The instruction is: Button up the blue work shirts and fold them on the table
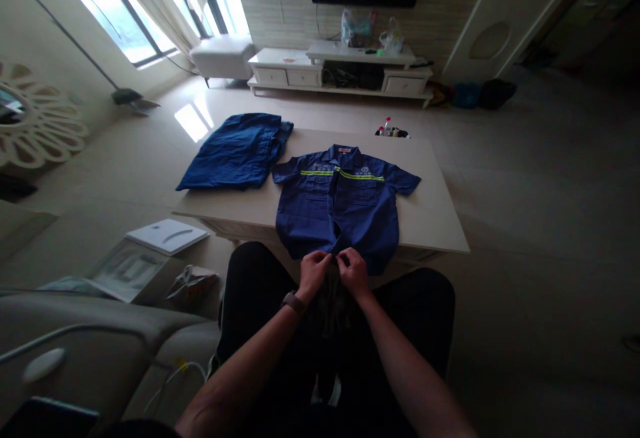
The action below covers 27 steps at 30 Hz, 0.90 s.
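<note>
A dark blue short-sleeved shirt [305, 208] with a yellow-green stripe across the chest lies face up, collar away from me. Its lower hem hangs over the near edge of the white table [425, 218]. At the bottom of the front opening, my left hand [314, 271] pinches one edge of the shirt. My right hand [353, 270] pinches the other edge close beside it. The front gapes slightly just above my fingers. Whether a button is between the fingertips is too small to tell. Folded blue clothing [233, 151] rests at the table's left end.
Left of my knees are a white box [167, 235] and a crumpled bag [193, 283], beside a grey sofa [165, 345]. Bottles with red caps [387, 128] show behind the table's far edge. A white TV cabinet [290, 68] stands along the far wall.
</note>
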### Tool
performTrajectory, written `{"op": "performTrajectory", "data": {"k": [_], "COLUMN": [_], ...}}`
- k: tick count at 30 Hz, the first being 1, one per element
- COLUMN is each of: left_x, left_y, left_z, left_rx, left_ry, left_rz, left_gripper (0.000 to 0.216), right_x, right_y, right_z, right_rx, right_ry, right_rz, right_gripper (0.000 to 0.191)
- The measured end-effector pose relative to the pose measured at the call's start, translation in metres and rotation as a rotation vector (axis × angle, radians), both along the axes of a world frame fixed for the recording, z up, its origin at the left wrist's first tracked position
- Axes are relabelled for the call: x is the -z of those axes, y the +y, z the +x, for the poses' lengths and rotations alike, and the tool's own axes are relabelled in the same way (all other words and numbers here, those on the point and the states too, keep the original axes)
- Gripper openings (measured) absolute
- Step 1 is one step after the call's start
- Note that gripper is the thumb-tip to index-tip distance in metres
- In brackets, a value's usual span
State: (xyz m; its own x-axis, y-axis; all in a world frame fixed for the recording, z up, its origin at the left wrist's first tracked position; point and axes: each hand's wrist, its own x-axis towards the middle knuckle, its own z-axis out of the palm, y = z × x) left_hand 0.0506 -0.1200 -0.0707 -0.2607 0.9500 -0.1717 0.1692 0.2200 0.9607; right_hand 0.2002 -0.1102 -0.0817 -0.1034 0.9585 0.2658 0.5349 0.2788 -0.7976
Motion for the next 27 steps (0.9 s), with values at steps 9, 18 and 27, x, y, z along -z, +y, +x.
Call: {"op": "performTrajectory", "data": {"k": [9,18,27], "left_x": [-0.015,-0.025,-0.056], "left_y": [0.026,0.029,0.031], "left_z": [-0.006,0.012,0.028], "left_rx": [-0.150,-0.199,-0.087], "left_ry": [-0.100,-0.010,0.146], "left_rz": [-0.012,-0.019,0.022], "left_gripper": [0.033,0.032,0.023], "right_x": [-0.040,-0.025,-0.021], "right_y": [0.060,0.069,0.071], "right_z": [0.000,0.005,0.014], "right_rx": [-0.234,-0.241,-0.212], "right_ry": [-0.035,0.243,0.393], "right_rz": [-0.085,-0.234,-0.379], "right_gripper": [0.011,0.012,0.019]}}
